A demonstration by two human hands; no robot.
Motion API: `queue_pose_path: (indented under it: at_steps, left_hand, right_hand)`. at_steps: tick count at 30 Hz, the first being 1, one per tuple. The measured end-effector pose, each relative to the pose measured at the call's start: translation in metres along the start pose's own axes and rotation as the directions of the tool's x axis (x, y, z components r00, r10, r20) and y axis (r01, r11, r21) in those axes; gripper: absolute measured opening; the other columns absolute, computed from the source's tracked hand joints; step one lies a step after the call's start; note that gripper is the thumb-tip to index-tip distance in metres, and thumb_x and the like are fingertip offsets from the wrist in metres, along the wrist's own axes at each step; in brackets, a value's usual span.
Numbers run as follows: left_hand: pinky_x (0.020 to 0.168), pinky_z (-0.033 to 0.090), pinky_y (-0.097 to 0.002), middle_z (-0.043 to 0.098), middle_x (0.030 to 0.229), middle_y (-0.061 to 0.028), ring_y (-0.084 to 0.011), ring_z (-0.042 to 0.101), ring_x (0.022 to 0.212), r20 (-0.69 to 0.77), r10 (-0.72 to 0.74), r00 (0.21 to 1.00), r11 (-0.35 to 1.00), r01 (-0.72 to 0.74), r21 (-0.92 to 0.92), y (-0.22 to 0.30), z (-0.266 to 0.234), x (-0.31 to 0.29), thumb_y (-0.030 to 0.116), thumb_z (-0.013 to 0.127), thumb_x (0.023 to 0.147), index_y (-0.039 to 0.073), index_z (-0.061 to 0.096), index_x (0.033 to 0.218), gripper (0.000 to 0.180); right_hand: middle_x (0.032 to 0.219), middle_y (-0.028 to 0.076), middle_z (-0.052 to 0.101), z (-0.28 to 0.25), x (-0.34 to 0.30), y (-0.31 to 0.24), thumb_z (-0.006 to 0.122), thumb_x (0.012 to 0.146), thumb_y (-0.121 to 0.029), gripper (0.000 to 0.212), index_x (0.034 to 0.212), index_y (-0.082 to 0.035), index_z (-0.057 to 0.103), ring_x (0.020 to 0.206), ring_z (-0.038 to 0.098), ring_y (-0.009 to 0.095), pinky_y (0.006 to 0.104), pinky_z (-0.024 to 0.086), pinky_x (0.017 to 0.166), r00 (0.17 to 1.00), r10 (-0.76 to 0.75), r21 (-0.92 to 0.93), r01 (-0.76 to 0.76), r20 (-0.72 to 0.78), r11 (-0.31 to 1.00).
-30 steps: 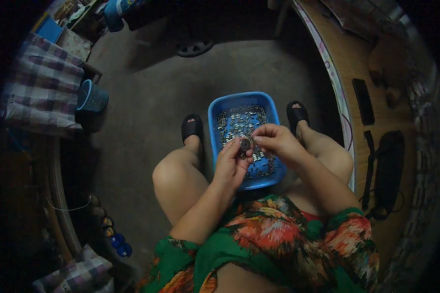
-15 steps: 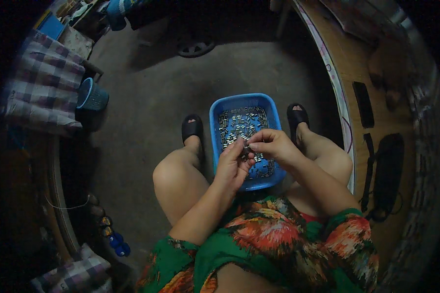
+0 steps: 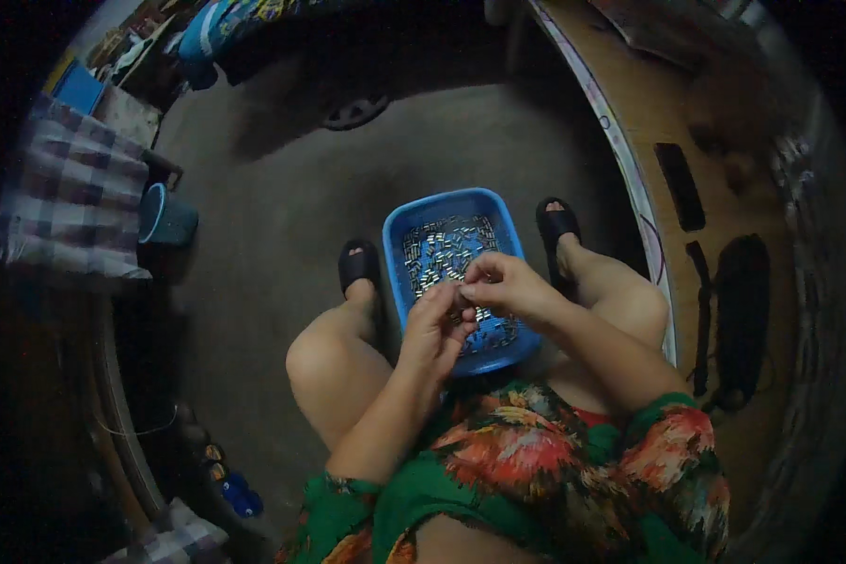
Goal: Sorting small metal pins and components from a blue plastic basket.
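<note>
A blue basket (image 3: 393, 249) sits between the person's bent legs, and many small shiny metal pieces (image 3: 446, 240) lie scattered over its bottom, thick toward the far edge and the middle, thinner near the right corner of the near edge, where the blue shows through. Both hands meet above the basket's near half. The left hand (image 3: 432, 334) is turned partly up, its fingers curled and pinching a small dark part (image 3: 460, 298), mostly hidden. The right hand (image 3: 508, 287) comes in from the right, thumb and forefinger pressed together at the tips, right against that part; whether a piece sits between them cannot be told. Black slippers (image 3: 357, 265) are on the feet, one to each side of the basket. On the floor (image 3: 254, 207) to the left stands a blue bin (image 3: 169, 218), beside a hanging checked cloth (image 3: 70, 193). To the right, a wooden board (image 3: 650, 108) carries a flat black slab (image 3: 679, 186), a black strap (image 3: 699, 320) and a long black case (image 3: 743, 315).
</note>
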State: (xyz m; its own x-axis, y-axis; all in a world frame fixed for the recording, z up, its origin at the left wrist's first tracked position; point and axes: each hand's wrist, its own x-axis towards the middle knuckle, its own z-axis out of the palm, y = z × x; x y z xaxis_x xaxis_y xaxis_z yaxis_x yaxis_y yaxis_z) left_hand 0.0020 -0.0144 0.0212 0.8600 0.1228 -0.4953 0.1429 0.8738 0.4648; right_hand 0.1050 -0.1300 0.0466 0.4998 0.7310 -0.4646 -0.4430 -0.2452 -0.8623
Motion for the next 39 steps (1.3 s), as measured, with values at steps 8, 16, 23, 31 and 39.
queue_pose_path:
  at_steps: [8, 16, 23, 31, 39]
  left_hand:
    - [0.052, 0.04, -0.0215, 0.057, 0.078, -0.0074, -0.0118, 0.05, 0.063, 0.017, 0.048, 0.999, 0.998, -0.047, -0.045, 0.01, -0.003, 0.008, 0.031, 0.05, 0.086, 0.005, 0.053, 0.087, 0.026]
    - [0.051, 0.039, -0.0224, 0.054, 0.074, -0.0058, -0.0123, 0.048, 0.062, 0.03, 0.071, 0.997, 0.988, -0.067, -0.138, 0.021, 0.005, -0.003, 0.027, 0.051, 0.085, 0.004, 0.052, 0.087, 0.023]
    - [0.053, 0.04, -0.0235, 0.054, 0.075, -0.0064, -0.0143, 0.049, 0.061, -0.129, -0.003, 0.992, 0.997, -0.007, -0.079, 0.006, 0.011, 0.0, 0.025, 0.051, 0.085, 0.003, 0.052, 0.088, 0.022]
    - [0.06, 0.045, -0.0266, 0.054, 0.079, -0.0059, -0.015, 0.054, 0.072, -0.291, -0.084, 0.953, 0.99, 0.112, 0.082, -0.004, 0.013, 0.011, 0.023, 0.046, 0.086, 0.004, 0.052, 0.09, 0.02]
    - [0.063, 0.046, -0.0268, 0.054, 0.08, -0.0067, -0.0154, 0.054, 0.073, -0.303, -0.081, 0.95, 0.993, 0.102, 0.055, -0.005, 0.026, 0.026, 0.023, 0.045, 0.087, 0.003, 0.05, 0.092, 0.021]
  right_hand:
    - [0.07, 0.002, 0.051, -0.006, 0.004, 0.005, 0.043, 0.087, -0.015, 0.02, 0.101, -0.003, 0.051, 0.052, 0.043, 0.006, 0.0173, 0.032, 0.043, 0.999, 0.05, 0.208, -0.046, -0.013, 0.977]
    - [0.061, -0.004, 0.045, 0.019, -0.039, -0.045, 0.047, 0.086, -0.021, 0.017, 0.092, -0.008, 0.056, 0.049, 0.038, 0.005, 0.0175, 0.025, 0.039, 0.99, 0.094, 0.094, -0.104, 0.107, 0.99]
    - [0.08, 0.01, 0.06, -0.008, -0.018, -0.029, 0.052, 0.082, -0.021, 0.02, 0.09, -0.003, 0.057, 0.073, 0.058, 0.021, 0.0324, 0.044, 0.067, 0.969, 0.016, -0.605, 0.142, 0.248, 0.784]
    - [0.082, 0.022, 0.058, -0.015, -0.013, -0.036, 0.048, 0.071, -0.005, 0.018, 0.086, 0.003, 0.053, 0.079, 0.058, 0.035, 0.0408, 0.045, 0.066, 0.876, -0.003, -0.717, 0.397, 0.483, 0.573]
    - [0.07, 0.02, 0.058, -0.051, 0.024, -0.029, 0.049, 0.07, -0.005, 0.02, 0.088, 0.004, 0.048, 0.063, 0.059, 0.036, 0.0423, 0.046, 0.055, 0.838, -0.156, -0.558, 0.474, 0.522, 0.681]
